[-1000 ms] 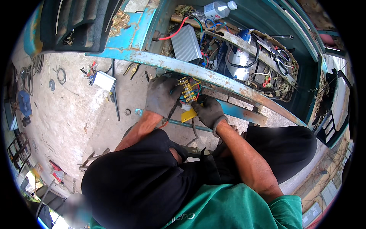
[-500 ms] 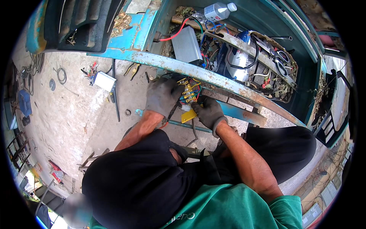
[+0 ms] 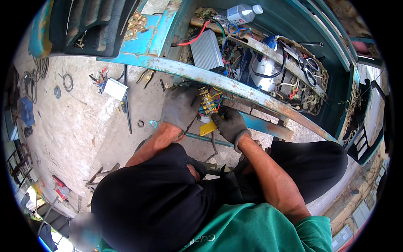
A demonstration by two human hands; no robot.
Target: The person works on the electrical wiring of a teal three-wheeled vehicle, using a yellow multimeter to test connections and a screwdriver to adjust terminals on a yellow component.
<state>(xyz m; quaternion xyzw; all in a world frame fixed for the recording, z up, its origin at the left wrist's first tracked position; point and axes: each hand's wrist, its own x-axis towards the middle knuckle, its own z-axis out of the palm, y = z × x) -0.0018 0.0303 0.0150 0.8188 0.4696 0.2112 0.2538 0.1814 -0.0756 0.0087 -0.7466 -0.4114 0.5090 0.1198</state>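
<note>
Below the rusty frame rail, a terminal block (image 3: 208, 101) with a row of yellowish metal contacts has red, yellow and green wires around it. My left hand (image 3: 181, 107), in a grey work glove, is closed with its fingers bent against the block's left side. From the lower right, my gloved right hand (image 3: 233, 125) grips the block's near end, its thumb on the edge. Just under that end hangs a flat yellow piece (image 3: 207, 128) beside the right hand's fingertips. Both gloves hide part of the block and its wires.
A blue-green compartment behind the rail (image 3: 168, 67) holds a finned silver box (image 3: 207, 49), a plastic bottle (image 3: 242, 14), scissors (image 3: 310, 71), wires and dry leaves. On the floor at left lie a white box with leads (image 3: 115, 89), pliers (image 3: 146, 77) and coiled cable (image 3: 67, 82).
</note>
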